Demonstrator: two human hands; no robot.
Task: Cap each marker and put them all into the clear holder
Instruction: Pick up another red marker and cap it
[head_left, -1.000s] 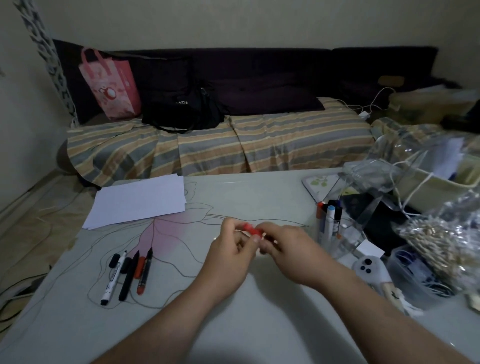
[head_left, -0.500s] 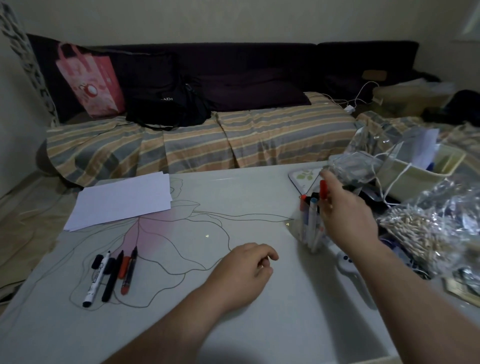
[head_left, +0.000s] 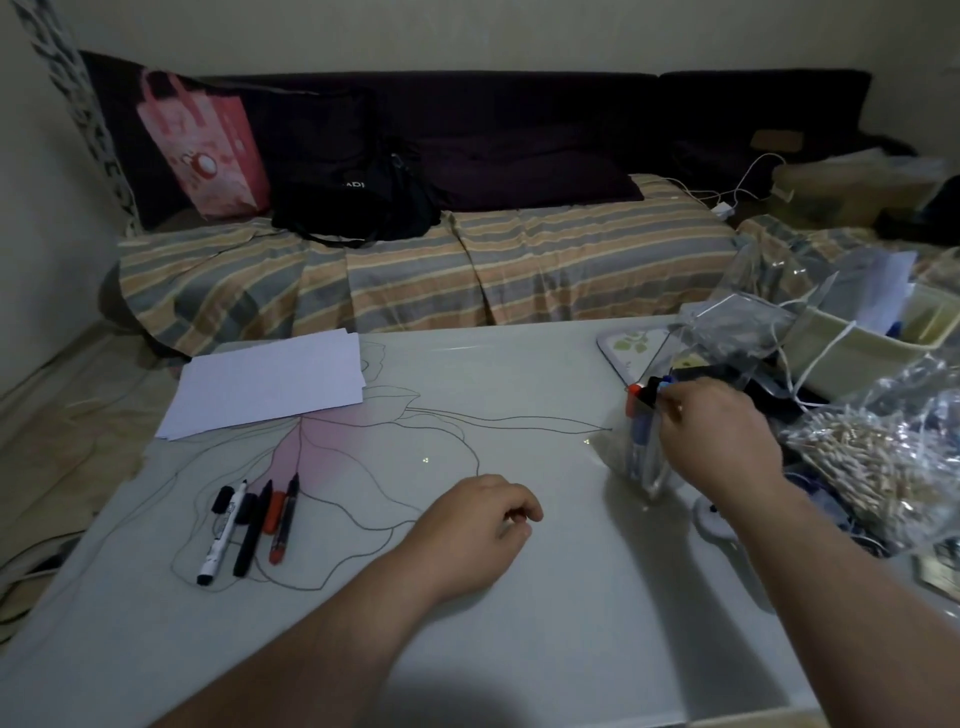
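The clear holder (head_left: 641, 462) stands at the table's right side with several capped markers (head_left: 632, 397) upright in it. My right hand (head_left: 719, 439) hangs over its rim, fingertips pinched at the marker tops; the red marker it carries is hidden under the fingers. My left hand (head_left: 480, 522) rests on the table, loosely curled and holding nothing. At the left lie a white marker (head_left: 221, 538), a black marker (head_left: 252, 532) and a red marker (head_left: 283, 525), tips bare. A loose black cap (head_left: 221, 501) and an orange cap (head_left: 274, 512) lie among them.
White paper sheets (head_left: 270, 382) lie at the back left. Right of the holder are a white device (head_left: 714, 522), a bag of wooden pegs (head_left: 878, 467), plastic bags (head_left: 737, 327) and a cream basket (head_left: 852, 338). A striped sofa (head_left: 519, 270) runs behind the table.
My hands parted after capping a red marker. The right carried it to the holder and has now dropped down to its rim. The left settled on the table.
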